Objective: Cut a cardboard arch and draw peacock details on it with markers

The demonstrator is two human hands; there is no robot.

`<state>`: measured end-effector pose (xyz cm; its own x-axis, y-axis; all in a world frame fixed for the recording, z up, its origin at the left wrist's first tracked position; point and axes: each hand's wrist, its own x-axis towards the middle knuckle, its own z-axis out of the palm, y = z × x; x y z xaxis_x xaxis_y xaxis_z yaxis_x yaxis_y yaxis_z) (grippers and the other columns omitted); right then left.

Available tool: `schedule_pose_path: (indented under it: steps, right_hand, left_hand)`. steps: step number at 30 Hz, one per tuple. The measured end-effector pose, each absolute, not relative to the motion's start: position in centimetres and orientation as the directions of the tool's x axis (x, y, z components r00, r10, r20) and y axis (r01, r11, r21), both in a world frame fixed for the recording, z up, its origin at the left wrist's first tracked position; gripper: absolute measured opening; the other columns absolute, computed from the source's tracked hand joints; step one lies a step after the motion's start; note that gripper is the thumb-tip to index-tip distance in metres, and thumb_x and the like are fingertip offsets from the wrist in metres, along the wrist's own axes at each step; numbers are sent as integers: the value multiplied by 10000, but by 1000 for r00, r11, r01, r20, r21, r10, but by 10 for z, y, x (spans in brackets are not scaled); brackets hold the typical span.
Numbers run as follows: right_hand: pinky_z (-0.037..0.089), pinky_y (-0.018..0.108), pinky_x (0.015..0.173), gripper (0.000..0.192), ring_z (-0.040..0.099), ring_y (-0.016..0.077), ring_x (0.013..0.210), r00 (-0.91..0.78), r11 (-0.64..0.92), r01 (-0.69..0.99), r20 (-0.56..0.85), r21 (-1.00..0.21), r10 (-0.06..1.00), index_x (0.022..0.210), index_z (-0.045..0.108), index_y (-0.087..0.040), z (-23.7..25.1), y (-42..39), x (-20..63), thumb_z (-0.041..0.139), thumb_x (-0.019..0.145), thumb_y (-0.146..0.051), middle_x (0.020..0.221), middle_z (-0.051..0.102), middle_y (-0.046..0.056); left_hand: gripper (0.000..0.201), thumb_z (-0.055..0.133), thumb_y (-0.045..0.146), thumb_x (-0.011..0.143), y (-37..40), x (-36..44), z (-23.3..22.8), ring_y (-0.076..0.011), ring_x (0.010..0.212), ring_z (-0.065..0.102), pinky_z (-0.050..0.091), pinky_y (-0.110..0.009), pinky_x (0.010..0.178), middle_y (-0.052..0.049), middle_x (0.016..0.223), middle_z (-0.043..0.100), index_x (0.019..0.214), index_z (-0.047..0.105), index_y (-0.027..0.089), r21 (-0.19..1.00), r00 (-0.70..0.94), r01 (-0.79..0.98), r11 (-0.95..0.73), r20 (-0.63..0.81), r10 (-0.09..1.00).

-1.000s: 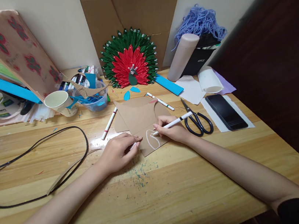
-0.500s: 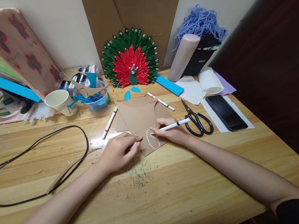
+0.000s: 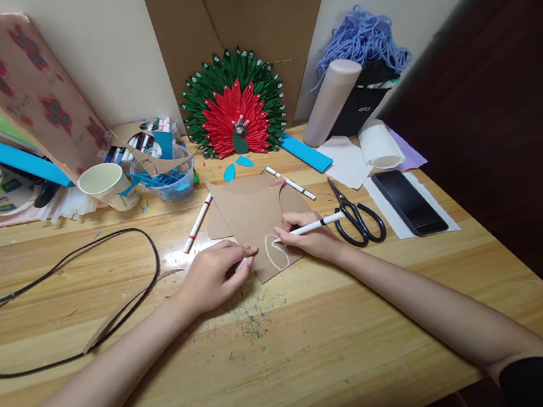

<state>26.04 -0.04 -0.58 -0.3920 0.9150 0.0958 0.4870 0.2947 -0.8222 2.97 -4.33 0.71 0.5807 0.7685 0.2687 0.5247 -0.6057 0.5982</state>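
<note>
While the wooden surface (image 3: pixel 320 331) spread wide beneath both arms, the brown card (image 3: pixel 253 216) lay near its middle, and drawing looked to be the step in hand. Left hand (image 3: pixel 213 275) lay flat with fingers curled, pinning the card's near-left edge. Right hand (image 3: pixel 309 238) was closed around the white marker (image 3: pixel 312 226), tip touching the card at a white looping outline (image 3: pixel 277 254), part-drawn. Closing that loop would likely call for a steady curve with the card held firm. Scissors (image 3: pixel 357 218) lay just right of the marker. Small white print on the black bag (image 3: pixel 363 106) was too tiny to read.
</note>
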Motion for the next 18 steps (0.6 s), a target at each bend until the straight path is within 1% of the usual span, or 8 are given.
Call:
schedule_pose_path:
  steps: [3,5,9,14,18]
  right_hand:
    - [281,216,471,321,397,94,494,-400,268,469,69,-842,914,543,422,-184,-4,0,261,553,792,-339,500,449,-41]
    - [274,217,470,324,383,92,491,-401,265,472,63,-841,914,541,409,-185,-3,-1,261,550,792,-334,499,434,-44]
    - [262,220,471,323,356,89,485,-400,284,480,81,-830,913,528,361,-191,-4,-1,261,530,788,-281,493,390,-53]
    - [266,223,477,314,353,92,489,-385,286,478,95,-830,918,520,329,-196,-6,-1,261,516,769,-237,494,388,-52]
    - [280,220,482,300,384,96,501,-382,280,463,96,-841,919,518,311,-199,-5,-1,261,521,733,-190,507,412,-49]
  left_hand:
    - [256,451,236,873,-43,30,6,-177,845,639,515,-306,730,-73,937,706,1016,657,183,594,581,525,-609,273,767]
    - [256,453,237,873,-43,29,6,-177,838,639,515,-308,724,-73,935,706,1019,656,182,593,578,530,-607,270,770]
    - [255,455,233,873,-44,29,7,-179,844,637,515,-312,724,-72,942,706,1025,651,174,593,580,536,-600,258,773]
    - [252,456,238,872,-44,30,8,-179,859,640,519,-314,742,-71,945,708,1010,659,182,597,576,531,-601,266,773]
    - [256,455,236,871,-43,30,8,-181,859,641,522,-320,745,-72,955,707,1021,655,184,592,577,534,-604,266,772]
